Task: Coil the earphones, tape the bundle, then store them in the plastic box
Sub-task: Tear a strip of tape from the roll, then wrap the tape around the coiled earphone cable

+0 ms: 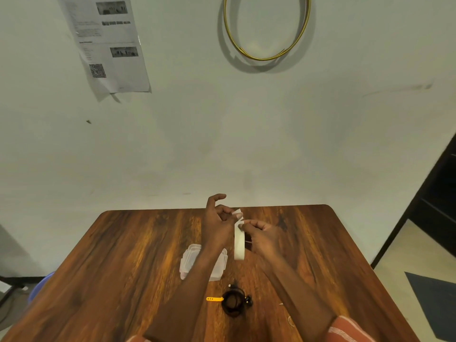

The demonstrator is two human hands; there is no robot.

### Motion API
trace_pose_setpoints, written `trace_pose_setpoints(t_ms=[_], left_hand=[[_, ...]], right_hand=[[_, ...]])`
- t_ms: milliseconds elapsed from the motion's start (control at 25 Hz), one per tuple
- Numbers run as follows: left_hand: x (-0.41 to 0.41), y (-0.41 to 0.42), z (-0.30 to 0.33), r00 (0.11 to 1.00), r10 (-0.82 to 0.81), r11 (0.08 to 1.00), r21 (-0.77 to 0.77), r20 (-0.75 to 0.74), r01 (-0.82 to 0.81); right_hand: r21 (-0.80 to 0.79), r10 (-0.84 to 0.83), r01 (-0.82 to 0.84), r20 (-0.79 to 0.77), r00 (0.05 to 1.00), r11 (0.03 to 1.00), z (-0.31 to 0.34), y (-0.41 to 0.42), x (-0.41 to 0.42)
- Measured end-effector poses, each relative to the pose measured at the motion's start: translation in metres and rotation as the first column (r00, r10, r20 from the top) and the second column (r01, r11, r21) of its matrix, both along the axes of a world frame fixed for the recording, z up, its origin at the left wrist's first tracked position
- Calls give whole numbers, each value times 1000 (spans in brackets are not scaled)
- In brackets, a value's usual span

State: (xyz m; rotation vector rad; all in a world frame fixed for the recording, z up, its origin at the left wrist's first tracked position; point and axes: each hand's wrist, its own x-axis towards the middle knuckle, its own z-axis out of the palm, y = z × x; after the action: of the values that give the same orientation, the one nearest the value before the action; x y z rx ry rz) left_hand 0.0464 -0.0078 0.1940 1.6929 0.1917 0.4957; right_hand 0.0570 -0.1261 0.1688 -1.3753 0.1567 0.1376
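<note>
The black earphones [234, 302] lie coiled on the wooden table [128, 255] near its front, with an orange strap [213, 298] sticking out to their left. A clear plastic box [191, 259] with its lid on sits just behind them, partly hidden by my left forearm. Both hands are raised above the table's far half. My right hand [261, 236] holds a white tape roll [238, 245] on edge. My left hand [218, 220] pinches the loose end of the tape [237, 213] at the top of the roll.
The table stands against a pale wall with a paper sheet [108, 43] and a gold hoop [266, 28] hanging on it. A dark doorway [434, 198] and floor mat [436, 302] are to the right. A blue object [40, 285] shows below the left edge.
</note>
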Motion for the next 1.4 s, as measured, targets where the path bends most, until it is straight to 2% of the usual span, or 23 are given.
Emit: trace_pose_setpoints(t_ms=[120, 240, 280, 360, 400, 480, 520, 600, 720, 760, 800, 840, 880, 920, 960, 1000, 1040, 1080, 1120, 1200, 1400], left_hand=[[1, -3, 1, 998, 29, 1000, 8, -49, -29], [5, 2, 1, 977, 200, 965, -157, -80, -210], [7, 8, 3, 971, 228, 951, -196, -76, -239], [7, 18, 3, 975, 219, 967, -123, -48, -223], [3, 21, 3, 978, 204, 977, -63, -35, -205], [-4, 19, -3, 987, 158, 987, 4, -38, -158], [-10, 17, -9, 990, 131, 991, 21, -49, -131], [-19, 15, -24, 993, 76, 997, 38, -86, -73], [-35, 14, -39, 989, -34, 998, 47, -144, 41], [-38, 16, -41, 984, -78, 994, 61, -157, 89], [-41, 18, -42, 977, -128, 987, 71, -168, 141], [-43, 20, -42, 968, -178, 979, 70, -174, 193], [-44, 22, -43, 958, -228, 969, 59, -175, 241], [-44, 24, -44, 945, -273, 958, 41, -179, 284], [-43, 26, -45, 929, -318, 945, 20, -189, 327], [-41, 28, -47, 911, -360, 929, 7, -200, 369], [-39, 29, -48, 890, -406, 909, 2, -208, 416], [-36, 31, -50, 865, -449, 887, 11, -223, 463], [-33, 33, -51, 840, -484, 863, 25, -244, 505], [-29, 36, -53, 800, -524, 827, 50, -294, 560], [-18, 35, -60, 770, -516, 790, 138, -374, 597]], right_hand=[[15, -8, 8, -2, 1000, 1000, -7, 1, 3], [44, -65, 68, -71, 995, 997, -24, -1, 2], [9, -97, 98, -79, 992, 995, -33, -4, 0], [-215, -138, 133, -9, 990, 967, -50, -16, -7], [-379, -117, 129, 54, 992, 917, -60, -25, -11], [-705, 53, 80, 165, 985, 705, -83, -46, -18], [-808, 163, 32, 157, 974, 588, -101, -56, -20], [-919, 283, -87, 28, 959, 385, -138, -73, -23], [-949, 357, -304, -258, 898, 79, -176, -92, -29], [-943, 361, -331, -292, 886, 49, -181, -94, -29], [-943, 346, -323, -277, 896, 81, -182, -93, -27], [-946, 324, -266, -197, 925, 183, -177, -88, -27], [-916, 285, -188, -86, 955, 354, -165, -80, -27], [-780, 182, -134, -25, 983, 611, -146, -70, -25], [-528, 113, -148, -98, 989, 836, -123, -60, -22], [-233, 190, -241, -220, 957, 942, -101, -51, -19], [24, 353, -362, -286, 891, 932, -81, -46, -18], [164, 470, -440, -300, 830, 883, -66, -44, -17], [227, 542, -494, -284, 791, 839, -57, -44, -16], [240, 589, -540, -246, 770, 807, -50, -44, -17], [149, 515, -493, -288, 807, 857, -56, -46, -16]])
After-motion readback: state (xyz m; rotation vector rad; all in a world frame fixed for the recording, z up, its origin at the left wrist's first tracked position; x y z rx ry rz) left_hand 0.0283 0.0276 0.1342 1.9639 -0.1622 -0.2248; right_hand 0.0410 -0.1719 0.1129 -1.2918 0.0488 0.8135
